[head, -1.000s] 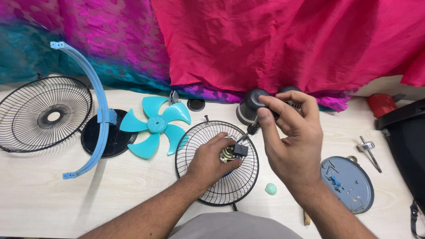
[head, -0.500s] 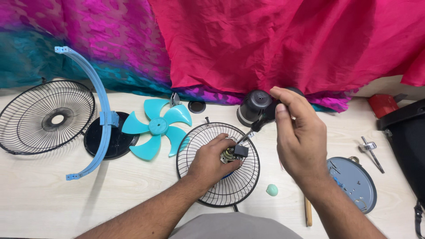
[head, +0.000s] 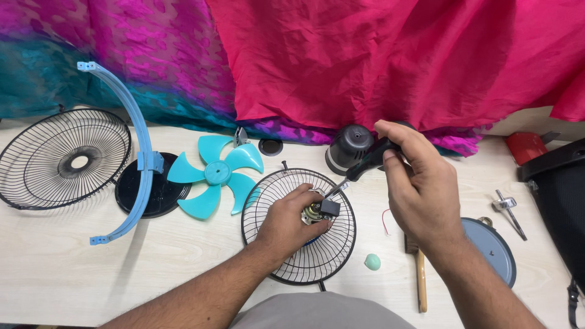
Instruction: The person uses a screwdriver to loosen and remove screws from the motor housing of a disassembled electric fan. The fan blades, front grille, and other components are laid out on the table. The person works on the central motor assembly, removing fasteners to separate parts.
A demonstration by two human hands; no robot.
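Right hand [head: 420, 195] grips screwdriver [head: 359, 169], tip slanting down-left; left hand [head: 289, 222] apparently clasps motor [head: 315, 211].

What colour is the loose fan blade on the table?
Turquoise; the fan blade shows clearly in the head view.

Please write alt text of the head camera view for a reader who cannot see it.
The right hand points a screwdriver at a small fan motor that the left hand steadies on a black wire fan guard. Around them on the pale table lie a turquoise fan blade, a second guard and a blue curved bracket.
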